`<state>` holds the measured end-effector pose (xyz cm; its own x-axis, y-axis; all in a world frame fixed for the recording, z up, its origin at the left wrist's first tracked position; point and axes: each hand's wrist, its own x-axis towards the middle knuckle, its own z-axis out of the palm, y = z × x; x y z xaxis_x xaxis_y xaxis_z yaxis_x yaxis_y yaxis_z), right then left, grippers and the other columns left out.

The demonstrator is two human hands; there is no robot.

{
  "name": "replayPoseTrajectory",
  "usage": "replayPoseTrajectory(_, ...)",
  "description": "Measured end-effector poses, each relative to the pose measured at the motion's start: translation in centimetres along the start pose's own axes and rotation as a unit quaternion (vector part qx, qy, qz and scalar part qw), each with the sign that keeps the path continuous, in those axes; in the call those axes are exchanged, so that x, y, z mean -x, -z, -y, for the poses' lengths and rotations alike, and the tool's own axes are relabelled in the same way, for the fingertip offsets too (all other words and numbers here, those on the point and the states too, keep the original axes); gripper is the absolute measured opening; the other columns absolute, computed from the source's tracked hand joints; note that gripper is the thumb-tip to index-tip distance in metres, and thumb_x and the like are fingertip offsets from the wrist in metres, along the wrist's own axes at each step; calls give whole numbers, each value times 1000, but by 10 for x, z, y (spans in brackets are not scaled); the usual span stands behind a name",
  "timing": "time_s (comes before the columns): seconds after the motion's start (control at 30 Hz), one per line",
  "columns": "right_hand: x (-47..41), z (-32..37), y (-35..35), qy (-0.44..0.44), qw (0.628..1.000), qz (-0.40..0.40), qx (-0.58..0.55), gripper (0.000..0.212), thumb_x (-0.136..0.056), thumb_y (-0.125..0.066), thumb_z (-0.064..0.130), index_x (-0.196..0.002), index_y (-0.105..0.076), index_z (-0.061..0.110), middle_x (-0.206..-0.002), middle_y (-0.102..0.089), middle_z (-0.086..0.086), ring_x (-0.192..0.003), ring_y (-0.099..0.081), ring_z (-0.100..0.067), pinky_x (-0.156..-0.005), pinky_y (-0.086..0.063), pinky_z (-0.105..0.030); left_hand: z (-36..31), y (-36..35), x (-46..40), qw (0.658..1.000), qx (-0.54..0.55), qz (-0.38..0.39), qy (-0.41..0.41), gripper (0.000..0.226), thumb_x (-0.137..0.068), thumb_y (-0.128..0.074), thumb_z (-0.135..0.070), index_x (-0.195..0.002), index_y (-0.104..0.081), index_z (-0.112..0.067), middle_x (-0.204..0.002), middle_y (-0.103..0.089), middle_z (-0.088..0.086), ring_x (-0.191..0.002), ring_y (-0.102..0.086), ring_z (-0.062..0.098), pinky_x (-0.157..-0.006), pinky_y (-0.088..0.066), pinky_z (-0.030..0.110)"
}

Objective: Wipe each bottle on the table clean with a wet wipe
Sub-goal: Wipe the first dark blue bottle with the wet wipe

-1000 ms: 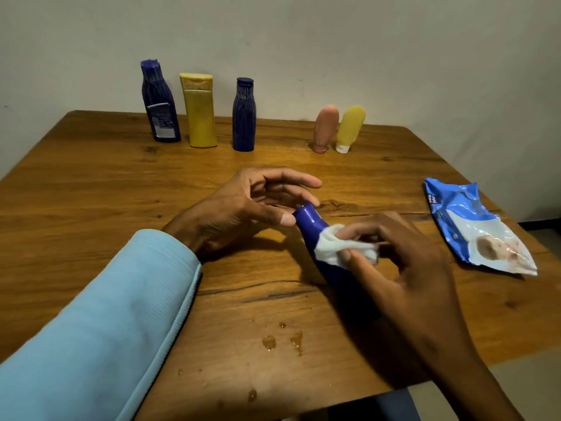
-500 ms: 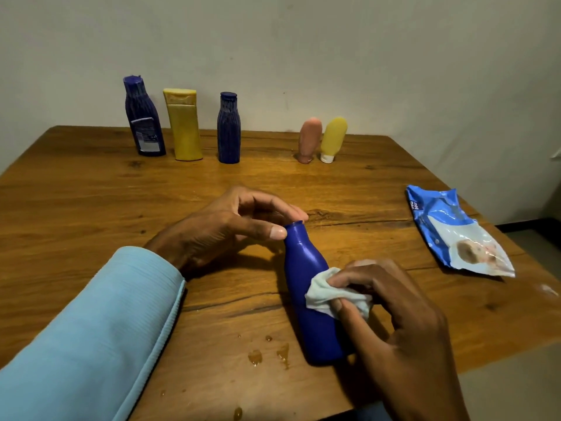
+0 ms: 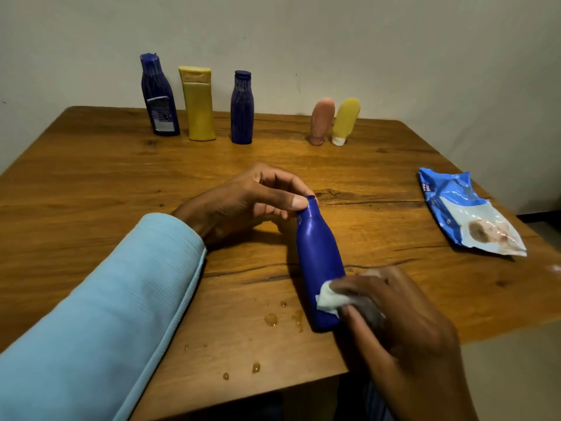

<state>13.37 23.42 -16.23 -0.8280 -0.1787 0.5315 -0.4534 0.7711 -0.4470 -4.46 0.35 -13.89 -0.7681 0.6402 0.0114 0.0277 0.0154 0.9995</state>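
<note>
Blue plastic bottle [image 3: 318, 256] stands tilted at the centre of a brown wooden table [image 3: 91, 189], its cap pinched by the left hand [image 3: 243, 205] in a light blue sleeve [image 3: 100, 314], while the right hand [image 3: 391, 317], lower right, grips a crumpled white wet wipe [image 3: 328, 300] against the bottle's lower side. Along the upper edge stand a labelled dark blue bottle [image 3: 159, 98], a yellow flat bottle [image 3: 198, 104], a ribbed dark blue bottle [image 3: 242, 109], a pink tube [image 3: 321, 121] and a yellow tube [image 3: 344, 120]. A blue wipes packet [image 3: 467, 211] lies at right; water droplets [image 3: 271, 319] dot the lower centre.
</note>
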Motion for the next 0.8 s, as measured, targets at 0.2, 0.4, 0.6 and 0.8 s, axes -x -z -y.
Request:
replayPoseTrajectory(0.2,-83,7,-14,-31,998,2,-61,19,-94,-68,20,-112,-68,28,-110,-65,14,-100,-62,1,-81,-52,-14,-1,-3,-1,1000,-7,-14,3,29,-78,-82,-28,-97,-75,-7,-100,-65,14,-97,-54,32,-77,-46,34)
replayPoseTrajectory(0.4,-27,13,11,-37,995,13,-87,18,-93,-72,13,-104,-73,27,-106,-68,15,-104,-65,-3,-80,-46,-4,-4,-6,-2,999,-28,-22,-3,26,-80,-81,-35,-80,-67,-13,-80,-59,1,-75,-50,16,-70,-39,31)
replayPoseTrajectory(0.6,14,16,22,-22,999,-24,-39,21,-85,-76,25,-105,-78,29,-106,-68,9,-102,-68,-8,-78,-47,-6,-5,-11,-2,998,-49,-37,-16,28,-88,-77,-27,-65,-63,-21,-68,-52,1,-65,-47,16,-62,-40,28)
replayPoseTrajectory(0.8,-32,19,4,-26,999,-3,-31,18,-90,-71,23,-106,-70,29,-107,-62,15,-103,-59,3,-81,-47,-8,-3,-11,-1,998,-41,-48,-21,34,-89,-79,-23,-64,-57,-16,-68,-48,4,-63,-45,17,-57,-40,27)
